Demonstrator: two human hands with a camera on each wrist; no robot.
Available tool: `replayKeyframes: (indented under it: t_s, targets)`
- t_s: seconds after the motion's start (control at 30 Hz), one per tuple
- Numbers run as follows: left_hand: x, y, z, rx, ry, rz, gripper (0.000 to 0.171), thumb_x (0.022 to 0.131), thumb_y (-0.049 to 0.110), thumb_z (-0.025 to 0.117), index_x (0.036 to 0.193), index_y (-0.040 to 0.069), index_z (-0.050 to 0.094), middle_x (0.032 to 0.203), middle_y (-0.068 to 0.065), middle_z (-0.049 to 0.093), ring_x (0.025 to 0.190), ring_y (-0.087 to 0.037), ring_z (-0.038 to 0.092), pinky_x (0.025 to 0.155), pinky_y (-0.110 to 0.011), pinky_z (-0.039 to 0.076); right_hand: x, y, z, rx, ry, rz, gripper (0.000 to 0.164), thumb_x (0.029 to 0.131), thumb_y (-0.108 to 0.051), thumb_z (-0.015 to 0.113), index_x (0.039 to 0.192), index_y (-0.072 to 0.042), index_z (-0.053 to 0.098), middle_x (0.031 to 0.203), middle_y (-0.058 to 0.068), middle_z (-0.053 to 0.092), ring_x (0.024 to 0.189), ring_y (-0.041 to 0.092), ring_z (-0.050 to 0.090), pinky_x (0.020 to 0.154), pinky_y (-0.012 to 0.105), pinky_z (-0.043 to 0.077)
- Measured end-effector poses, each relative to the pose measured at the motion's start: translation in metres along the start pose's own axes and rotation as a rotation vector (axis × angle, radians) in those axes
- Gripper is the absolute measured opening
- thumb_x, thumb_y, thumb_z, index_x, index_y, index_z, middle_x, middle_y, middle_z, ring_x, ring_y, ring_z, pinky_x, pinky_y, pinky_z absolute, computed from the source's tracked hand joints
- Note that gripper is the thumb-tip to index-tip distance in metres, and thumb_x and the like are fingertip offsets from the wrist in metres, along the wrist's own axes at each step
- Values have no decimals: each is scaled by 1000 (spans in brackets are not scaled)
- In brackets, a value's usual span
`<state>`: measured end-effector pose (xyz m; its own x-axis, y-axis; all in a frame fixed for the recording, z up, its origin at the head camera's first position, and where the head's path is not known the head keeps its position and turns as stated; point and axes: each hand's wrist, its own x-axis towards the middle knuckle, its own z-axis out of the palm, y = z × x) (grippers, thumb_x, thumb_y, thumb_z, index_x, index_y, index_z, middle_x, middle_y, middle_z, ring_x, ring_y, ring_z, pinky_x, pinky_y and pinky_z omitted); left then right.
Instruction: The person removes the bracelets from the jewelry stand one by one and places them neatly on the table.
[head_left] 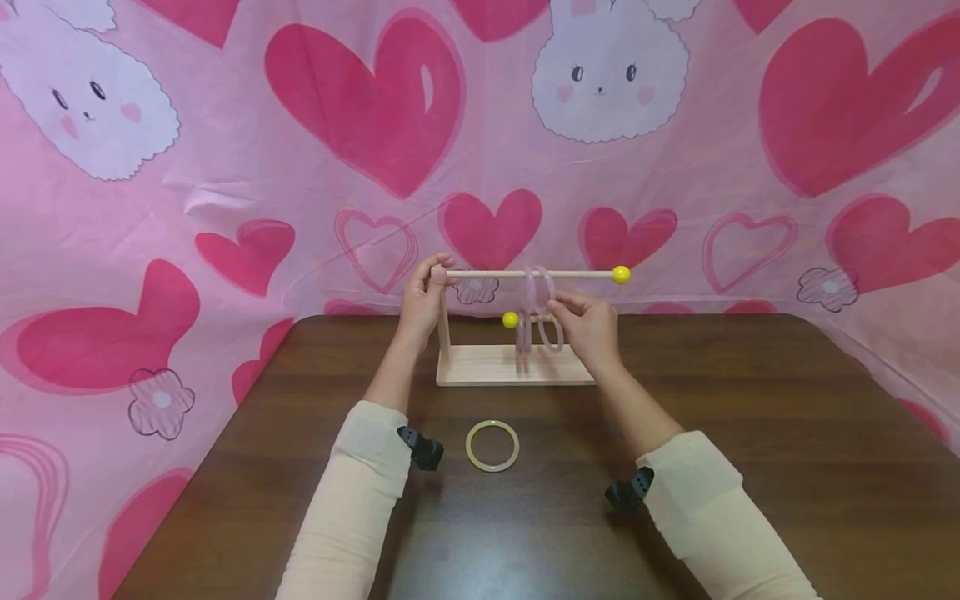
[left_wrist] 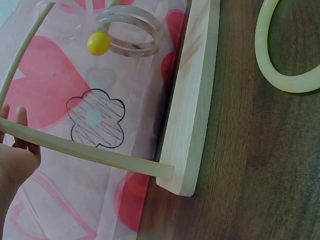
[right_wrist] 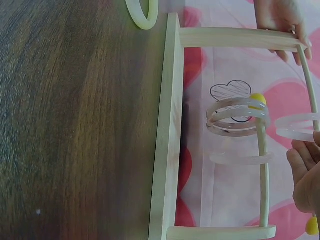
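A light wooden bangle stand [head_left: 480,377] stands on the table, with two rods tipped by yellow balls. My left hand [head_left: 425,302] grips the top of its left upright [left_wrist: 95,154], where the upper rod [head_left: 487,273] joins. Two pale, translucent bangles [right_wrist: 295,134] hang on that upper rod. My right hand [head_left: 592,327] pinches the lower part of one between thumb and fingers. Several more bangles [right_wrist: 232,131] hang from the lower rod [right_wrist: 264,185], some grouped near its yellow ball [head_left: 510,320] and one set apart. The right hand partly hides the lower rod in the head view.
A pale yellow-green bangle [head_left: 469,447] lies flat on the dark wooden table [head_left: 300,492], in front of the stand and between the forearms. A pink cloth with hearts and rabbits [head_left: 495,150] hangs behind the table. Black wrist cameras [head_left: 423,450] sit at both cuffs.
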<state>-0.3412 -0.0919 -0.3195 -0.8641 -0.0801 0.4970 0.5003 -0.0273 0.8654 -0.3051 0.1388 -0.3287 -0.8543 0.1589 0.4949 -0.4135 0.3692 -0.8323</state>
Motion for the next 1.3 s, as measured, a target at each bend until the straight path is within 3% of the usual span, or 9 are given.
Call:
replayKeyframes:
  t_s: [0.1, 0.47, 0.67, 0.9, 1.0, 1.17, 1.3]
  targets:
    - [0, -1, 0, -4, -3, 7, 28, 98, 10, 43, 121, -5, 50, 120, -20, 55, 84, -2, 57, 89, -28, 38, 0, 1, 0, -12, 12, -17, 22, 82, -11, 71, 99, 2, 70, 90, 18, 68, 85, 24, 66, 59, 12, 47]
    - [1, 0, 0, 8, -6, -6, 30, 98, 13, 43, 122, -4, 50, 121, -19, 55, 91, -15, 59, 92, -32, 38, -1, 0, 0, -8, 71, -30, 20, 81, -9, 70, 99, 2, 71, 88, 17, 68, 82, 24, 66, 58, 11, 47]
    - [0, -1, -1, 3, -14, -13, 31, 98, 14, 42, 123, -3, 50, 122, -18, 55, 90, -11, 58, 93, -32, 37, -1, 0, 1, 4, 93, -39, 19, 81, -9, 70, 97, 2, 71, 87, 17, 68, 80, 23, 66, 57, 11, 47]
    - [1, -2, 0, -4, -10, 3, 30, 98, 12, 43, 122, -4, 50, 120, -19, 55, 86, -6, 57, 91, -30, 39, -1, 3, 1, 32, 117, -76, 18, 81, -7, 70, 95, 4, 71, 85, 18, 68, 70, 2, 62, 57, 12, 48]
    - [1, -1, 0, -2, -3, 4, 30, 98, 12, 43, 122, -5, 50, 119, -20, 55, 89, -13, 58, 90, -29, 39, -2, 3, 1, 39, 127, -91, 17, 81, -6, 70, 94, 4, 71, 84, 18, 68, 70, 2, 63, 58, 12, 48]
    - [1, -1, 0, -7, 6, 2, 29, 97, 12, 44, 120, -5, 51, 118, -21, 56, 98, -33, 57, 89, -28, 39, -3, 2, 0, 28, 149, -98, 18, 80, -6, 71, 94, 5, 71, 84, 19, 68, 76, 19, 66, 60, 11, 47]
    - [1, -1, 0, -4, 5, 3, 30, 97, 13, 45, 120, -5, 52, 118, -21, 56, 101, -39, 54, 89, -28, 38, -3, 2, -1, 33, 162, -97, 18, 80, -6, 70, 95, 5, 71, 84, 19, 68, 74, 8, 65, 61, 11, 47]
